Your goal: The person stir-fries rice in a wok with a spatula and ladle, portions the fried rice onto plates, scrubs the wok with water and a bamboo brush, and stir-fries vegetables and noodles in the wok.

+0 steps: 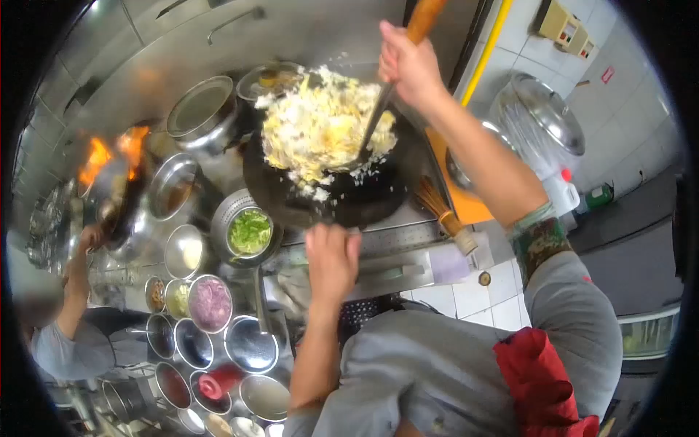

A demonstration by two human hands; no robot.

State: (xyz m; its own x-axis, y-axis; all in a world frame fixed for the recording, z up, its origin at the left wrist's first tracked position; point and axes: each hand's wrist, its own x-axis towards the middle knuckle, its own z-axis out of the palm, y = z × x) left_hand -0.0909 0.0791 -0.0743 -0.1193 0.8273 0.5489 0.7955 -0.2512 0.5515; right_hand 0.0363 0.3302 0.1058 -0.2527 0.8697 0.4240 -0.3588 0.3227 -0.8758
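A dark wok (pixel 349 207) holds a heap of fried rice with egg (pixel 313 131), some of it thrown up above the far rim. My right hand (pixel 411 65) is closed round the wooden handle of a wok spatula (pixel 376 120), whose metal shaft slants down into the rice; its head is hidden. At the near rim my left hand (pixel 331 262) is closed on the wok's edge, with the grip itself hidden under the fingers. Left of the wok, chopped green leaves (pixel 250 233) lie in a metal strainer (pixel 226 211).
At left, another person's hand (pixel 92 237) holds a wok (pixel 109 193) with flames. Several metal bowls, one with pink slices (pixel 210 304), stand at lower left. A bamboo brush (pixel 440 211) lies right of the wok. Metal lids (pixel 546 113) stand farther right.
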